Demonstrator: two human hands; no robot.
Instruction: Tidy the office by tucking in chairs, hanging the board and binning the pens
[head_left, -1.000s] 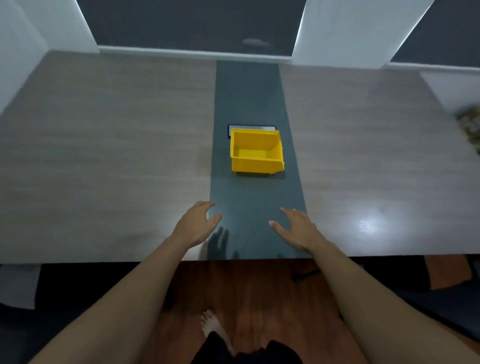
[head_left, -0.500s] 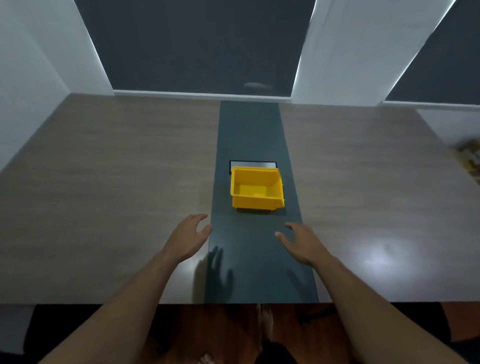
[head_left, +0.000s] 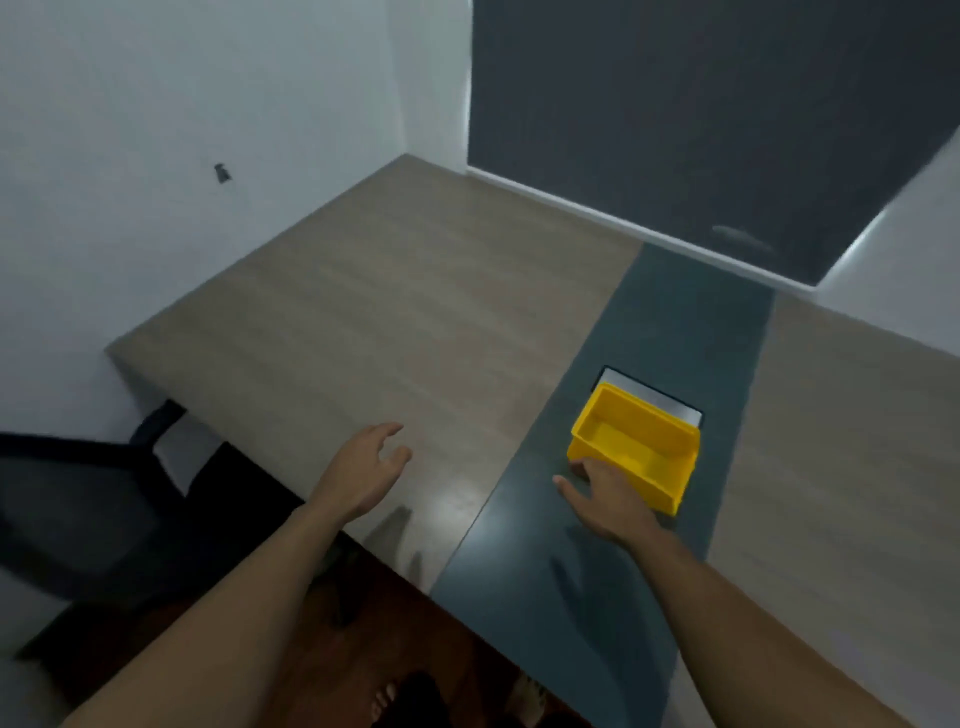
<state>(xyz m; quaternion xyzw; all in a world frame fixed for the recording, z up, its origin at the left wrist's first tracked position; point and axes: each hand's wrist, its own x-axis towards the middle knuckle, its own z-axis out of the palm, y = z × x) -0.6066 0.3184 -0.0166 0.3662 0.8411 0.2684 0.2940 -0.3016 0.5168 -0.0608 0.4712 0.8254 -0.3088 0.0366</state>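
A yellow plastic bin (head_left: 636, 449), with nothing visible inside, stands on the dark centre strip of the wooden table (head_left: 395, 332). My right hand (head_left: 605, 496) is spread open against the bin's near left corner, fingertips touching its wall. My left hand (head_left: 366, 467) hovers open over the wood, well left of the bin, holding nothing. A black office chair (head_left: 78, 504) stands at the table's left end, partly under the edge. No pens or board are in view.
A silver cable hatch (head_left: 660, 402) lies in the dark strip just behind the bin. A small dark hook (head_left: 222, 173) is on the white left wall. Dark window blinds (head_left: 675, 114) hang behind the table. My bare feet are on the red-brown floor (head_left: 467, 639).
My view has swung left, bringing the left wall and the chair into sight. My right hand has moved forward to touch the bin; my left hand stays open over the wood.
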